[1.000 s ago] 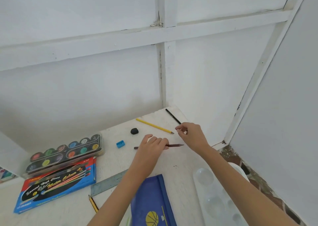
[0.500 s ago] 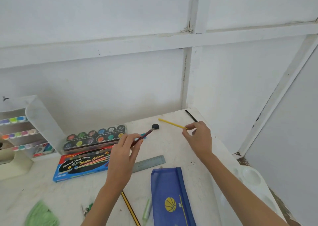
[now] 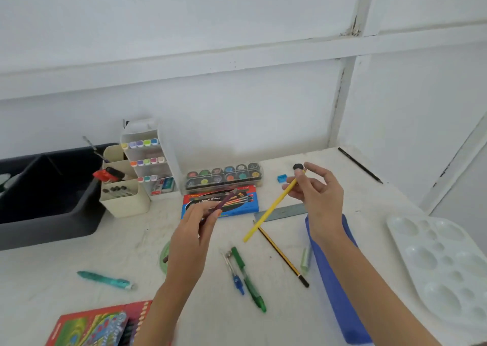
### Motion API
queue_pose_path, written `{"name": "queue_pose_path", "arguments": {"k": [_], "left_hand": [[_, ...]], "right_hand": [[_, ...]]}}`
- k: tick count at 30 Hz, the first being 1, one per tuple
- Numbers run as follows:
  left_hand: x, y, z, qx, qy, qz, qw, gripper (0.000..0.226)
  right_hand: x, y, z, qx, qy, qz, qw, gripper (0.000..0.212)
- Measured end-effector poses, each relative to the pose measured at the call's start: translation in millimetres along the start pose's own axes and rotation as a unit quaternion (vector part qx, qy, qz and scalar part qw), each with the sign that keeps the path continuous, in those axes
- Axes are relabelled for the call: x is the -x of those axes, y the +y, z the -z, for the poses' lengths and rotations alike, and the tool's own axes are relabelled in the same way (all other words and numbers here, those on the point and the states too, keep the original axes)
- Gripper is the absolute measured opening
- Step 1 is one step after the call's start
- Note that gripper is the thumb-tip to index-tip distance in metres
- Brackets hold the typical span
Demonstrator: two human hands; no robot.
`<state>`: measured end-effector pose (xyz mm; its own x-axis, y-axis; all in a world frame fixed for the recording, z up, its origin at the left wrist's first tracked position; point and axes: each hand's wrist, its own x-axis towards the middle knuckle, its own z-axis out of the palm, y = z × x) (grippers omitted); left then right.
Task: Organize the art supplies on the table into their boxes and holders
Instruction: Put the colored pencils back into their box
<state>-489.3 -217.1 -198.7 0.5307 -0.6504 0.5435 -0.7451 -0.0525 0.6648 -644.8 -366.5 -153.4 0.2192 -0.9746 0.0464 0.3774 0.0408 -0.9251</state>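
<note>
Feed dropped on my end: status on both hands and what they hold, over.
Left hand grips slim maroon pencil. Right hand pinches long yellow pencil. Both above white table; cream plastic holder unobstructed.

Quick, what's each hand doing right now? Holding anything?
Left hand: closed, holding a thin dark maroon pencil.
Right hand: closed, pinching a long yellow wooden pencil near its top end.
</note>
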Motion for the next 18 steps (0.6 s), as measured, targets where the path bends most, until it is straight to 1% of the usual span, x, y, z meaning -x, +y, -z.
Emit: {"name": "queue_pose_path", "arguments": {"k": [4,9,12,14,15,16,17,18], "left_hand": [[30,-29,50,-0.061,-0.028,-0.014,0.998,0.018],[71,-60,104,-0.090,-0.072,-0.010,0.993,0.019],[97,-73,130,-0.116,-0.079,-0.017,0.990,0.015],[113,-86,145,-0.167,-0.090,-0.048,0.981,0.011],[121,-92,151,-0.206,-0.119,-0.055,0.970,0.023],[128,-95,157,-0.253,-0.153,-0.061,0.953,0.043],[136,-98,162,-0.287,-0.188,-0.044,0.938,0.061],[144,-101,164,-0.310,-0.210,-0.024,0.927,0.070]], "right_hand": [[52,23,-25,-0.023,-0.029,-0.057,0.998,0.025],[112,55,-43,-0.023,-0.042,-0.109,0.993,0.022],[143,69,-46,-0.023,-0.050,-0.124,0.991,0.019],[161,77,-44,-0.015,-0.038,-0.123,0.992,0.020],[168,79,-41,-0.001,-0.026,-0.119,0.993,0.021],[174,82,-38,0.015,-0.010,-0.115,0.993,0.022],[180,84,-34,0.030,0.005,-0.111,0.993,0.022],[186,85,-32,0.039,0.018,-0.111,0.993,0.022]]}}
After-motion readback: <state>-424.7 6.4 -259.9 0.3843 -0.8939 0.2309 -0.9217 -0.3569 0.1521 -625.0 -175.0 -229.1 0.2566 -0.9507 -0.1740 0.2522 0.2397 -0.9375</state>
